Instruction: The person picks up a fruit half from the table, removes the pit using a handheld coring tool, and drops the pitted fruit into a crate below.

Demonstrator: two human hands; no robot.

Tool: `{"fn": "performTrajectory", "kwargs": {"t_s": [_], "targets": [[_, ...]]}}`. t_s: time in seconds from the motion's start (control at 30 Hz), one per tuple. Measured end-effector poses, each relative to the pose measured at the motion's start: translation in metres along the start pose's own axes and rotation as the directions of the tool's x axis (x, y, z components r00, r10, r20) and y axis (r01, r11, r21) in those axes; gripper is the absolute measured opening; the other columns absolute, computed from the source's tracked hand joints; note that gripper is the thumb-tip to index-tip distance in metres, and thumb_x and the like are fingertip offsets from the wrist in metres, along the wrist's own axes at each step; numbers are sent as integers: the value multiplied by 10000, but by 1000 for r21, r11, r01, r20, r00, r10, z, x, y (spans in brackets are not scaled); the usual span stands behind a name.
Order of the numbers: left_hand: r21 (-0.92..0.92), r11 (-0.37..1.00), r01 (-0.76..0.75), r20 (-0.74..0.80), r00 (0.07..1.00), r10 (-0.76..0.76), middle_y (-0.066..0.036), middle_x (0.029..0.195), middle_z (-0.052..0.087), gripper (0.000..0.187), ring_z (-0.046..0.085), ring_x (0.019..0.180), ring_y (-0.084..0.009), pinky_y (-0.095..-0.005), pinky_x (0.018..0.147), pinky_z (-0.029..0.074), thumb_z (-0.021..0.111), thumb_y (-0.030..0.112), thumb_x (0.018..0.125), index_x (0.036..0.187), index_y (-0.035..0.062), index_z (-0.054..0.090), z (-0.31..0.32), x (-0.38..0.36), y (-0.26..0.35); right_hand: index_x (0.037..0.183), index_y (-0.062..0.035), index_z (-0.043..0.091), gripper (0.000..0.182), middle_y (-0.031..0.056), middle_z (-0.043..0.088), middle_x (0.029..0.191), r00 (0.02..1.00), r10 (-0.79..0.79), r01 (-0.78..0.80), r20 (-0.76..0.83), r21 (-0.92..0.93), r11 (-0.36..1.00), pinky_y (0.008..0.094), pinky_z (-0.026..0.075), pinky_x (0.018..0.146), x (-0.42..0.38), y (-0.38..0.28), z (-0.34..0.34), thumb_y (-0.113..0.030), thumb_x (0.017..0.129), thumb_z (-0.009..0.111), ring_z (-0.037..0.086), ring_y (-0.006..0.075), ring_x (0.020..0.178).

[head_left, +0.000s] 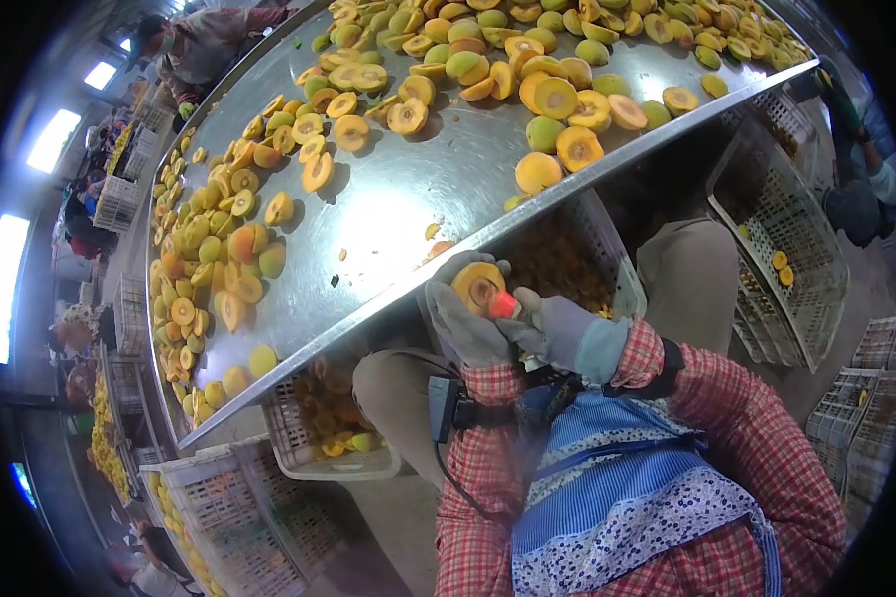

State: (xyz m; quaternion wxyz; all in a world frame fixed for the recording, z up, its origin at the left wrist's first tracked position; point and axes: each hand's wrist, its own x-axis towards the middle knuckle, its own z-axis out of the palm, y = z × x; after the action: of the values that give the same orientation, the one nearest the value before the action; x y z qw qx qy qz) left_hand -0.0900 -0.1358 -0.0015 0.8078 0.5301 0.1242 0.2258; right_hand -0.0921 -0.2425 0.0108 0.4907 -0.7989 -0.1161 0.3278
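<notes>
Just below the edge of the metal table [388, 289], my gloved left hand [468, 323] holds a halved peach-like fruit [478, 287] with its cut face and pit showing. My gloved right hand [558, 328] is closed on a small tool with a red part [505, 304], which touches the cut face. The rest of the tool is hidden by my fingers. Many halved and whole yellow-green fruits [408, 116] lie on the table beyond my hands.
A crate [622, 259] of brownish pieces sits under the table edge, beside my knees. Another crate [289, 438] with fruit is at the lower left, and more white crates [796, 289] stand at the right. People [194, 50] are at the table's far left and far right.
</notes>
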Motion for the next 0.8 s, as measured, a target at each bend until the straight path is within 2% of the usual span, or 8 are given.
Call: {"fn": "performTrajectory", "kwargs": {"t_s": [0.1,0.3,0.43,0.5,0.53,0.67,0.73,0.8], "targets": [[-110,988,105,-39,993,-110,-141,738,550,482,573,637,-261,-335,581,500,312,414,898,869,-16,527,-3,2,-2,1075,-35,453,375,140,596,761,970,144,-172,198,131,976,353,445,627,-12,-19,-13,-353,877,484,577,287,679],[-153,941,303,165,946,-278,-158,712,565,509,578,579,-227,-315,532,519,254,366,938,851,-54,529,-20,9,-3,1066,-32,471,352,162,591,797,974,53,-93,220,177,980,337,441,690,-16,-14,-11,-334,885,476,570,274,734],[-206,954,218,-2,975,-224,-168,724,574,541,583,591,-233,-311,534,515,239,370,937,834,-66,542,-9,12,-6,1058,-35,480,341,159,586,794,993,-117,117,-6,127,985,328,441,706,-1,5,9,-331,890,466,565,258,731],[-165,984,60,-42,997,-67,-162,726,582,578,584,577,-239,-311,535,513,251,405,930,807,-73,552,-6,9,-5,1045,-38,484,329,143,584,808,987,-43,-19,153,384,923,317,432,720,-10,-7,2,-327,889,470,559,238,753],[-5,991,-134,-2,991,134,-148,704,584,530,590,572,-235,-300,529,511,319,386,925,799,-74,550,-7,9,-7,1045,-38,484,329,143,584,808,988,-44,-17,149,386,922,317,432,720,-14,-12,-1,-327,889,470,559,238,753],[-239,967,89,93,993,-68,-136,679,587,419,599,579,-217,-272,515,504,414,320,913,836,-74,536,-22,5,-5,1031,-28,480,326,118,583,829,975,70,-101,211,139,985,306,423,724,-24,-30,-13,-320,887,480,549,214,773],[30,998,-63,182,982,57,-138,666,590,475,600,586,-201,-262,523,499,355,354,927,803,-62,548,-31,10,-7,1021,-26,483,323,117,584,839,969,99,-115,225,59,992,307,422,719,-22,-29,-11,-319,886,481,547,212,782],[123,983,-138,204,973,111,-137,673,596,483,593,576,-197,-267,533,498,332,354,932,809,-56,557,-35,9,-7,1016,-96,437,308,-5,459,544,960,-6,-87,281,319,944,224,368,344,-16,-15,-2,-365,872,484,421,84,376]]}}
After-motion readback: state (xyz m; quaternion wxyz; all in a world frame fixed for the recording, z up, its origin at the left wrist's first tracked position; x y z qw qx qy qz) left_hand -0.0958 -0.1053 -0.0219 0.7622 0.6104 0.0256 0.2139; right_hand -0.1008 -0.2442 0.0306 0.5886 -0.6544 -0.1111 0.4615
